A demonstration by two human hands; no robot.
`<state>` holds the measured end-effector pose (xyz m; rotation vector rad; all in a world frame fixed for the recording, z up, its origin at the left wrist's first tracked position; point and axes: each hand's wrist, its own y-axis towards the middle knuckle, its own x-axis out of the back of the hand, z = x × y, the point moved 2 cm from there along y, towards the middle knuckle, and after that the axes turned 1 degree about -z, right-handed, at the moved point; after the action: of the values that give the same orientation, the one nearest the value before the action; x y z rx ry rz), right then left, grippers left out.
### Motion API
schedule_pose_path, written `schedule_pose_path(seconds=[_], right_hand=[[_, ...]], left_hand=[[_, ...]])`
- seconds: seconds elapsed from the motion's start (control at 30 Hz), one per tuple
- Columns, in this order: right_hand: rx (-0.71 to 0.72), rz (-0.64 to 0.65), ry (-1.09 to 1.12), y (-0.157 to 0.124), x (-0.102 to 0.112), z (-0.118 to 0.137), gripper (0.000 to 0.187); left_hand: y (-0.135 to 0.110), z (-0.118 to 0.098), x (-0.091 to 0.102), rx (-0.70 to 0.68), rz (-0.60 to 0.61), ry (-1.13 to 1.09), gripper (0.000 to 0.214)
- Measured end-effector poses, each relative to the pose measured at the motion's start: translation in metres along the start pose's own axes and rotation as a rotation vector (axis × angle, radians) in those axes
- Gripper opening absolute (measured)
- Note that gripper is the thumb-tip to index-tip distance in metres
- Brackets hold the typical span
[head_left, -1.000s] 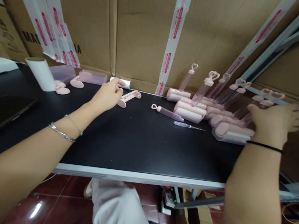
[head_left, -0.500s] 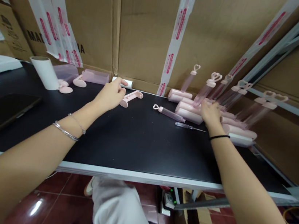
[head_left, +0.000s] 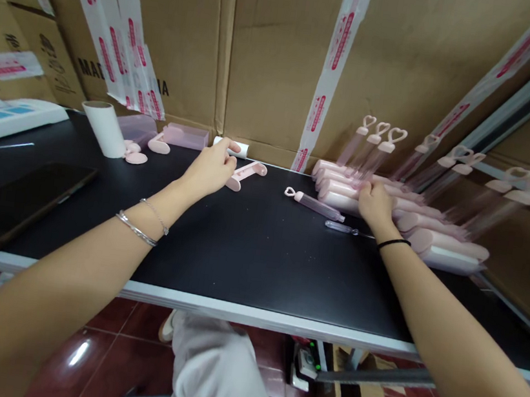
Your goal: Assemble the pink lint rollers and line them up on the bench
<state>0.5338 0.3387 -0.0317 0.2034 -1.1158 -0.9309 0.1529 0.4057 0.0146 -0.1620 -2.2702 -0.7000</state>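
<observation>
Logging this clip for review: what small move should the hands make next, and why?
Perhaps lift the right hand slightly before moving it sideways: it sits among the pink rollers, with heart-topped handles rising close by, so a sweep could knock them.

My tabletop (head_left: 248, 255) looks smooth and satiny, with a metal front edge (head_left: 250, 314). The heart-handled tube (head_left: 317, 206) on it is see-through plastic. Right of that tube, the case (head_left: 449, 243) is smooth plastic; left of it, the bracket (head_left: 249, 171) is opaque plastic too. Behind the tube it's just dull cardboard (head_left: 273, 63). My bangle's (head_left: 136, 229) shiny metal.
</observation>
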Motion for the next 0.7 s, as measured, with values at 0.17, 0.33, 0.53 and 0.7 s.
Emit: schedule_pose_path(seconds=[0.17, 0.33, 0.53, 0.7], right_hand=[[0.113, -0.046, -0.004, -0.001, -0.003, 0.004, 0.038], [0.081, -0.129, -0.034, 0.000, 0.010, 0.000, 0.033], [0.026, -0.350, 0.020, -0.003, 0.047, 0.015, 0.038], [0.299, -0.331, 0.033, -0.028, 0.062, 0.060, 0.030]], left_hand=[[0.005, 0.005, 0.006, 0.022, -0.048, -0.017, 0.032], [0.017, 0.018, 0.036, 0.041, -0.389, 0.041, 0.028], [0.026, 0.051, 0.064, 0.155, -0.536, 0.192, 0.032], [0.028, 0.073, 0.069, 0.235, -0.506, 0.280, 0.025]])
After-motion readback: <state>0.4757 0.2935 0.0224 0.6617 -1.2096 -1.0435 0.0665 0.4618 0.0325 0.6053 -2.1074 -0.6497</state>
